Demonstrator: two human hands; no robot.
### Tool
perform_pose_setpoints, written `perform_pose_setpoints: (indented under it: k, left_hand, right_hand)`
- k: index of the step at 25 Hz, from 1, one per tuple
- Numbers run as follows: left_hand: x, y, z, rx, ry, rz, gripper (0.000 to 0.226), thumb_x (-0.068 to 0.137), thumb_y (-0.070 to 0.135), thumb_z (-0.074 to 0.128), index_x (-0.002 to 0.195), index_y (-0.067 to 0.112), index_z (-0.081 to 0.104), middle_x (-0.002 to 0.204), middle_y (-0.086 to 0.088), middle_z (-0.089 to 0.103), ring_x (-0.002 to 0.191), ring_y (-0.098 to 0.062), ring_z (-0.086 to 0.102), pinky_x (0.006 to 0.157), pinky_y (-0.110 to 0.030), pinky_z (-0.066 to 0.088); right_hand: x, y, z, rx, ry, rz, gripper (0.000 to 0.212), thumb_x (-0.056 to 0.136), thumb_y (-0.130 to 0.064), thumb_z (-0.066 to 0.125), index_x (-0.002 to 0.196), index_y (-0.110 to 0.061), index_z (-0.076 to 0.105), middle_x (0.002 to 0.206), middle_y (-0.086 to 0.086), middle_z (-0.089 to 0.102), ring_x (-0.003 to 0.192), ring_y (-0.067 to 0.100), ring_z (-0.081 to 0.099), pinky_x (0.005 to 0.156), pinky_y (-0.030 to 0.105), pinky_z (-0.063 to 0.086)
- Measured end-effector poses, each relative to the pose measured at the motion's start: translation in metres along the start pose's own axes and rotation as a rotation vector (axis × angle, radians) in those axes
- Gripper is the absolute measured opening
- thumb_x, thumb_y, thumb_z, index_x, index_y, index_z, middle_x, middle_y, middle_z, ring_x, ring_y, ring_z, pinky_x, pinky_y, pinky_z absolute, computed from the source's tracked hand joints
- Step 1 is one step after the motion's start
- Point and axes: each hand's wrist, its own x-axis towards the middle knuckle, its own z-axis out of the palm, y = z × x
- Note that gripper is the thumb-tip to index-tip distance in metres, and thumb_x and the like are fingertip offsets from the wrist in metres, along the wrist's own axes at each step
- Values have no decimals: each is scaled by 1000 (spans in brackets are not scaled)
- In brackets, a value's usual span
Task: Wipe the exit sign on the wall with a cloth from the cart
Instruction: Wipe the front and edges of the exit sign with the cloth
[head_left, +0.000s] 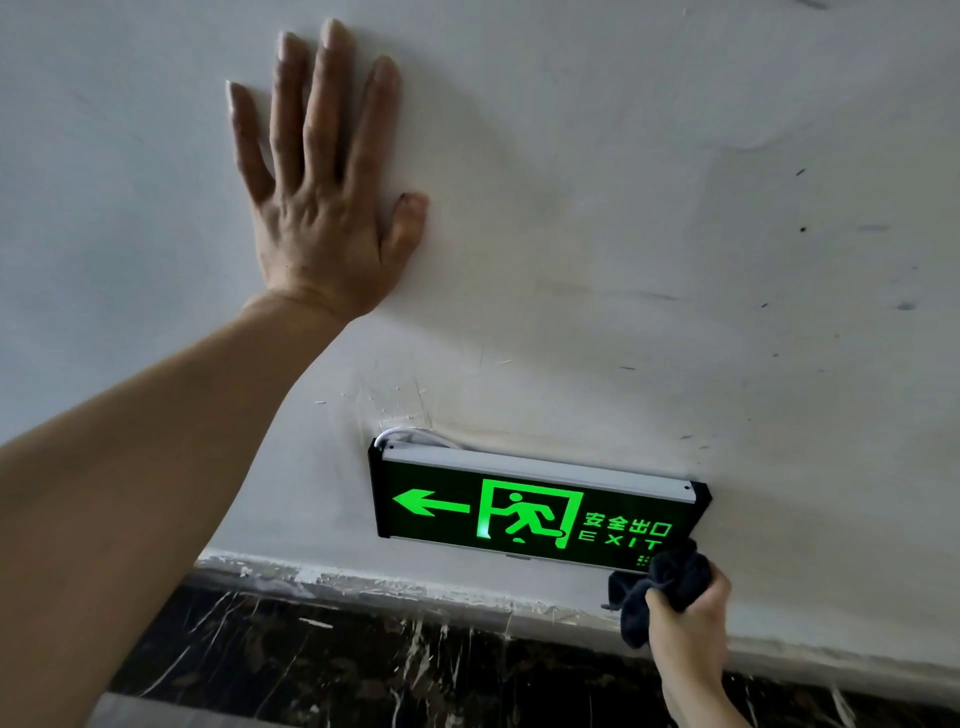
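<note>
The exit sign (530, 512) is a black box with a lit green arrow, running figure and EXIT lettering, fixed low on the white wall. My right hand (688, 621) grips a bunched dark cloth (662, 582), which touches the sign's lower right corner and hides that corner. My left hand (322, 192) lies flat against the wall, fingers spread, above and left of the sign, holding nothing.
The white wall (675, 208) is scuffed and marked. A dark marble skirting (363, 660) with white veins runs below the sign. A white cable (410, 435) loops out behind the sign's top left corner. The cart is out of view.
</note>
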Motion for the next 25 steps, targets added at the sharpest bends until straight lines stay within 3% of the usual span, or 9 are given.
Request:
perform_pose_setpoints:
  k: [2,5,7,9,12,16,25]
  left_hand:
    - [1,1,1,7,11,5,65,95,50,33,151,18,23,153,-24,32,141,-45,23,115,-59,8]
    - [1,-1,1,18,12,9,65,95,50,32,151,18,23,153,-25,32,141,-44,23,115,-59,8]
    - [1,-2,1,15,10,2,66,95,50,33,151,19,22,153,-24,31,142,-44,21,116,-58,6]
    - [1,-2,1,16,16,3,65,95,50,33,151,19,22,153,-24,31,142,-44,22,116,-57,6]
    - [1,-1,2,25,27,10,65,95,49,32,150,18,24,152,-25,33,141,-44,24,115,-59,9]
    - [1,-1,1,27,21,4,64,95,49,33,149,16,26,151,-25,35,140,-44,25,114,-61,12]
    - [2,2,-5,14,-11,-6,64,95,51,31,147,14,32,150,-24,38,139,-43,28,113,-62,15]
  right_hand:
    - [5,5,0,15,-25,63,52,79,2,64,123,-16,43,109,18,60,96,37,57,81,41,43]
    - [10,11,0,250,-118,394,47,81,11,56,123,-10,50,92,15,57,90,36,55,75,43,44]
    - [4,14,0,507,-177,555,47,84,11,53,125,-12,51,107,19,58,101,40,57,75,46,47]
    - [-1,17,1,675,-227,571,47,89,4,51,132,-13,49,123,19,56,109,38,56,85,48,48]
    - [-18,6,5,875,-293,661,40,93,-5,49,133,-2,47,118,24,58,95,31,59,90,44,47]
    - [-33,-8,26,982,-347,748,45,93,-1,45,135,-12,51,136,17,53,95,28,58,92,44,41]
    - [-85,-24,85,893,-548,918,46,87,1,48,132,-8,52,123,24,59,100,39,59,71,47,49]
